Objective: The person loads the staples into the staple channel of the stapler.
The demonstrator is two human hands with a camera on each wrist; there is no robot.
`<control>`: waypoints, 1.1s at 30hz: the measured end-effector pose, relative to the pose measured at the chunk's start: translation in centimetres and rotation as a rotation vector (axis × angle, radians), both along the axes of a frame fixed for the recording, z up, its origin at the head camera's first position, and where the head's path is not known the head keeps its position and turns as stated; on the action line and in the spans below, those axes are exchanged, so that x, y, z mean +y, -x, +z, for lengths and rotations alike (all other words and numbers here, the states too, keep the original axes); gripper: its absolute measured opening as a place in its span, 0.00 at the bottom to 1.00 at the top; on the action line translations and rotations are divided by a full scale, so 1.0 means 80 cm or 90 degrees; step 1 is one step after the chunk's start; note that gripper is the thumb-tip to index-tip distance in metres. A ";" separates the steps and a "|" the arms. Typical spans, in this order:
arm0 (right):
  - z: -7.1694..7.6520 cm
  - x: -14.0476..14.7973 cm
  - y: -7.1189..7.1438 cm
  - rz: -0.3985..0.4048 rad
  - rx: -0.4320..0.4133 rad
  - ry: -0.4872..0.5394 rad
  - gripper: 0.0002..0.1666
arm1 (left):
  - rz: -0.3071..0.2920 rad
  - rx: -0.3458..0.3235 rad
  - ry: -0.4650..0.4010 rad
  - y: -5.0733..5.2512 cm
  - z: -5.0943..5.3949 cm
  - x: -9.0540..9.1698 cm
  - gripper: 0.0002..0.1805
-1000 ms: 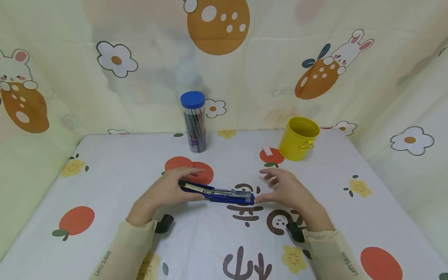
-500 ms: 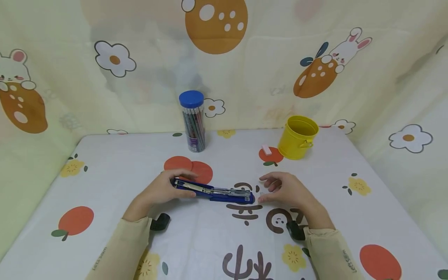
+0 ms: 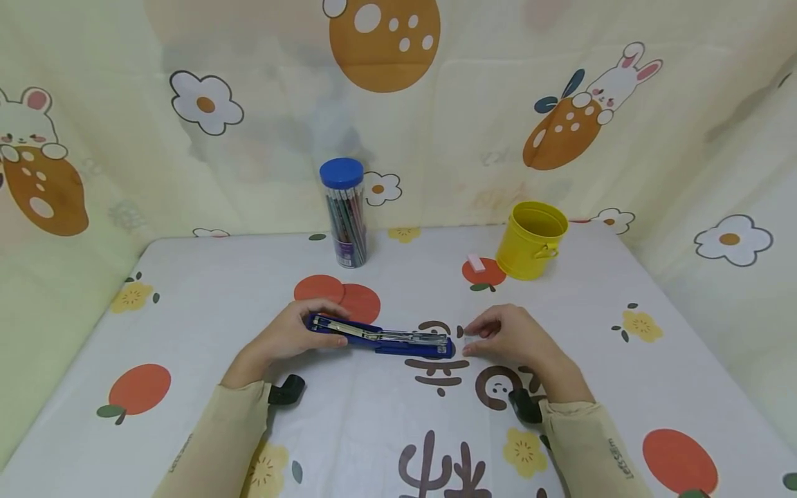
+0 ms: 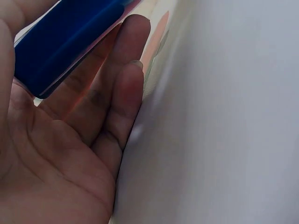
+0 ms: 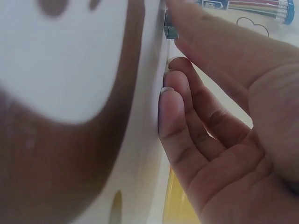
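Note:
A blue stapler lies spread open, its metal staple channel facing up. My left hand grips its left end, thumb along the near side and fingers behind. In the left wrist view, the stapler's blue body sits between thumb and fingers, the lower fingers curled beside the cloth. Just off the stapler's right end is my right hand, thumb and index finger around a small pale strip. The right wrist view shows a small grey block at the thumb tip, resembling a staple strip; fingers partly hide it.
A clear tub of pencils with a blue lid stands at the back. Toward the back right is a yellow bucket, with a pink eraser-like block beside it. A printed cloth covers the table and a curtain hangs behind.
My left hand has shifted left along the stapler's end. My right hand has come away from the stapler's right end, and its thumb and index finger have drawn together around the small strip.

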State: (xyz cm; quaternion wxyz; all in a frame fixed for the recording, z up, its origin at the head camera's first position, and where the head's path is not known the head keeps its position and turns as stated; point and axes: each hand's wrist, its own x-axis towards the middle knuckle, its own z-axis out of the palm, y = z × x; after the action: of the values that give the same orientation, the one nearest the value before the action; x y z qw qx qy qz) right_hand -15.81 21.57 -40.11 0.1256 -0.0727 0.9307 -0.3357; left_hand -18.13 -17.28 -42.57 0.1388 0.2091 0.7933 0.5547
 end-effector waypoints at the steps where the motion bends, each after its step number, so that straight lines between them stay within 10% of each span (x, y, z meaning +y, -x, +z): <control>1: 0.000 0.000 0.000 -0.001 0.000 -0.001 0.18 | 0.001 -0.003 0.000 0.000 0.000 0.000 0.23; 33: 0.001 0.000 -0.001 0.042 0.040 0.019 0.09 | 0.009 -0.001 0.014 0.000 -0.003 0.000 0.25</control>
State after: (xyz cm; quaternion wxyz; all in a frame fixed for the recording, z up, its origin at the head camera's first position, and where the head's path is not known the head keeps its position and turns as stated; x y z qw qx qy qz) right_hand -15.72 21.57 -40.02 0.1064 -0.1156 0.9263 -0.3426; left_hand -18.13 -17.25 -42.85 0.1379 0.2014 0.8005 0.5474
